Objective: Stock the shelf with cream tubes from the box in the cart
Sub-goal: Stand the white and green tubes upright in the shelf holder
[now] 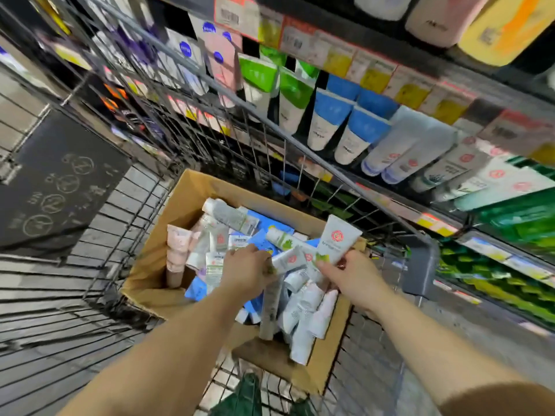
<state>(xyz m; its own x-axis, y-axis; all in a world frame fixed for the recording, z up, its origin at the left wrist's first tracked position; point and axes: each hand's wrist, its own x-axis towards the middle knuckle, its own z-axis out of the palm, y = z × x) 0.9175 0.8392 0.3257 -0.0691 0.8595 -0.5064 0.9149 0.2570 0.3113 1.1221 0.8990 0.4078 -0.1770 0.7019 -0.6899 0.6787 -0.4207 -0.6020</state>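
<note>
An open cardboard box (183,202) sits in the wire cart (126,193) and holds several loose cream tubes (303,310). My left hand (246,273) reaches into the box, its fingers curled round a small white tube with a red logo (289,259). My right hand (354,279) holds a white tube with a red round logo and green print (335,238) upright over the box's right side. The shelf (390,199) to the right carries rows of tubes standing cap down.
Green-and-white tubes (292,97), blue-and-white tubes (351,127) and pale tubes with red logos (420,154) fill the shelf beyond the cart's wire side. A dark sign with round symbols (57,181) hangs on the cart's left wall. Green packs (516,223) fill the lower shelf.
</note>
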